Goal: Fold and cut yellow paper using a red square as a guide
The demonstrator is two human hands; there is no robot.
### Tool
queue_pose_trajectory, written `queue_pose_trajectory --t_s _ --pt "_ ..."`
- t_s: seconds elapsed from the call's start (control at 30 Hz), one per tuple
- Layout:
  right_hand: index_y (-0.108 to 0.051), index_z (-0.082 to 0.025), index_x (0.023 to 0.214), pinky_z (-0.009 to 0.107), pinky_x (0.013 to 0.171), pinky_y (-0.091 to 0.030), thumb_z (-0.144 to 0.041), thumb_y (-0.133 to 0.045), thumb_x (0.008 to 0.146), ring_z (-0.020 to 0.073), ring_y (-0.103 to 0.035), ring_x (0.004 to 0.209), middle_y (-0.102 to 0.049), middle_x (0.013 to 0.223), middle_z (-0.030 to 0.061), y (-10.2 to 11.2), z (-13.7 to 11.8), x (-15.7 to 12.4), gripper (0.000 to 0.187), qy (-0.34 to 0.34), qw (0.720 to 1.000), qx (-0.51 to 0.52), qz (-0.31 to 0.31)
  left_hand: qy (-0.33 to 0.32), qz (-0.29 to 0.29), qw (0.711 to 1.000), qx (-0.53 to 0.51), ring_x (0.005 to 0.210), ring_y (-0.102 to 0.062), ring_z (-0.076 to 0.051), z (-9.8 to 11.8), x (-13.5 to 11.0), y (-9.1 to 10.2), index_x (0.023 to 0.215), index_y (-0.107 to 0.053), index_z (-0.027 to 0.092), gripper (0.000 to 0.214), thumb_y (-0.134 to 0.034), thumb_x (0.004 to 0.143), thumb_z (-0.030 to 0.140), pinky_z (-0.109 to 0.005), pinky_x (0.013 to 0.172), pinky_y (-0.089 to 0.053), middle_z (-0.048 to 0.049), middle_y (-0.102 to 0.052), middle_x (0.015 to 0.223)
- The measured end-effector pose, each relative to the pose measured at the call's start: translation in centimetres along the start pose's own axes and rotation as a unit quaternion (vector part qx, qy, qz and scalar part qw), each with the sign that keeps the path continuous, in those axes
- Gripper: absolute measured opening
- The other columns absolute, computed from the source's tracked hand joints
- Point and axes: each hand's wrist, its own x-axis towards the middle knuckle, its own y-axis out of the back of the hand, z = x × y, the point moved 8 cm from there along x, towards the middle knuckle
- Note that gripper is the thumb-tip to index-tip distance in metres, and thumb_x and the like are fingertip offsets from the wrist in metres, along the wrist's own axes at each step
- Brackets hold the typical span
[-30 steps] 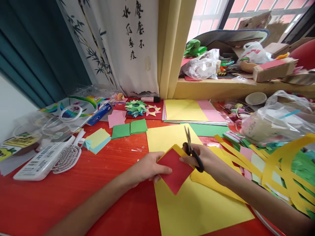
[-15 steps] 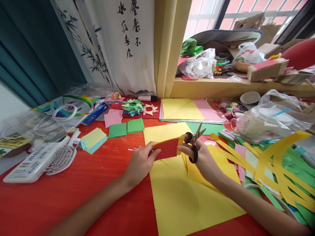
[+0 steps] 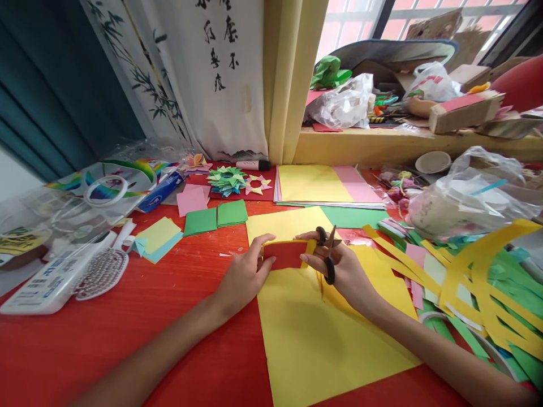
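Between both hands a small piece of red paper (image 3: 286, 255) is held up, with yellow paper showing along its top and right edge. My left hand (image 3: 244, 277) pinches its left end between thumb and fingers. At the right end, my right hand (image 3: 345, 277) grips the papers with thumb and fingertips. Black-handled scissors (image 3: 330, 254) hang on the right hand's fingers, their blades pointing up and away from the paper. Under the hands lies a large yellow sheet (image 3: 331, 345), with a darker yellow sheet (image 3: 388, 288) on top at its right.
Paper scraps (image 3: 483, 282) in yellow and green pile up at the right. Green squares (image 3: 201, 222), a hairbrush (image 3: 106, 270) and a folded paper ring (image 3: 228, 180) lie to the left and back. A stack of coloured sheets (image 3: 314, 183) rests at the back.
Both hands still hold the red and yellow papers, which now sit flatter and straighter. The right hand has turned slightly, and the scissors' blades look narrower. The view has tilted down a little.
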Motion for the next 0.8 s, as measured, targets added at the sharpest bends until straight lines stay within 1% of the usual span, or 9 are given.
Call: queue_pose_trajectory --t_s 0.1,0.17,0.33,0.53,0.63,0.73,0.8 --pt "-0.054 -0.025 0.103 0.027 0.064 -0.037 -0.030 -0.060 0.075 0.0146 -0.045 0.072 -0.051 0.084 -0.0004 0.1 0.0 0.0 0.029 0.002 1.000 -0.012 0.007 -0.014 -0.001 1.000 0.009 0.050 -0.038 -0.012 0.2 -0.1 -0.1 0.126 -0.038 0.028 0.042 -0.042 0.085 0.028 -0.022 0.053 -0.030 0.0058 -0.037 0.055" --pt "-0.053 -0.024 0.103 0.027 0.063 -0.038 -0.031 -0.060 0.075 0.0144 -0.046 0.070 -0.052 0.082 -0.0006 0.2 0.1 0.0 0.029 -0.002 1.000 -0.023 0.012 -0.024 -0.014 0.999 0.017 0.049 -0.037 -0.012 0.4 -0.2 -0.3 0.126 -0.040 0.030 0.040 -0.040 0.086 0.029 -0.022 0.053 -0.029 0.0058 -0.036 0.054" --pt "-0.053 -0.023 0.096 0.028 0.068 -0.041 -0.032 -0.061 0.075 0.0160 -0.050 0.079 -0.055 0.091 0.0017 0.4 -0.1 0.0 0.024 0.001 0.999 -0.029 0.020 -0.026 -0.022 0.999 0.019 0.050 -0.038 -0.012 0.4 -0.1 -0.3 0.122 -0.045 0.029 0.037 -0.039 0.086 0.028 -0.023 0.055 -0.031 0.0053 -0.038 0.054" --pt "-0.053 -0.023 0.095 0.027 0.064 -0.039 -0.032 -0.062 0.074 0.0155 -0.049 0.076 -0.053 0.085 0.0007 0.5 0.4 0.0 0.025 -0.011 0.999 -0.028 0.031 -0.028 -0.012 0.999 0.014 0.049 -0.040 -0.012 0.3 0.0 -0.2 0.120 -0.048 0.030 0.036 -0.041 0.085 0.028 -0.023 0.055 -0.032 0.0050 -0.041 0.054" --pt "-0.053 -0.023 0.095 0.026 0.058 -0.036 -0.035 -0.061 0.075 0.0142 -0.046 0.069 -0.048 0.073 -0.0015 0.6 0.6 -0.1 0.025 -0.021 0.999 -0.026 0.032 -0.029 -0.008 1.000 0.003 0.050 -0.040 -0.012 0.4 -0.2 -0.2 0.118 -0.050 0.030 0.035 -0.042 0.084 0.028 -0.022 0.055 -0.032 0.0051 -0.041 0.053" --pt "-0.051 -0.024 0.100 0.026 0.055 -0.032 -0.040 -0.059 0.075 0.0129 -0.041 0.060 -0.042 0.064 -0.0040 0.8 1.2 -0.1 0.031 -0.052 0.998 -0.021 0.040 -0.013 -0.010 1.000 -0.024 0.048 -0.038 -0.011 0.4 -0.2 -0.1 0.117 -0.051 0.030 0.035 -0.045 0.083 0.029 -0.022 0.051 -0.030 0.0056 -0.039 0.052" --pt "-0.051 -0.022 0.094 0.026 0.057 -0.033 -0.042 -0.060 0.073 0.0131 -0.041 0.061 -0.043 0.066 -0.0033 0.9 1.5 -0.1 0.030 -0.064 0.997 -0.013 0.045 0.010 -0.012 0.999 -0.052 0.046 -0.038 -0.011 0.2 -0.2 -0.1 0.117 -0.050 0.031 0.035 -0.046 0.082 0.031 -0.022 0.048 -0.029 0.0060 -0.038 0.050"
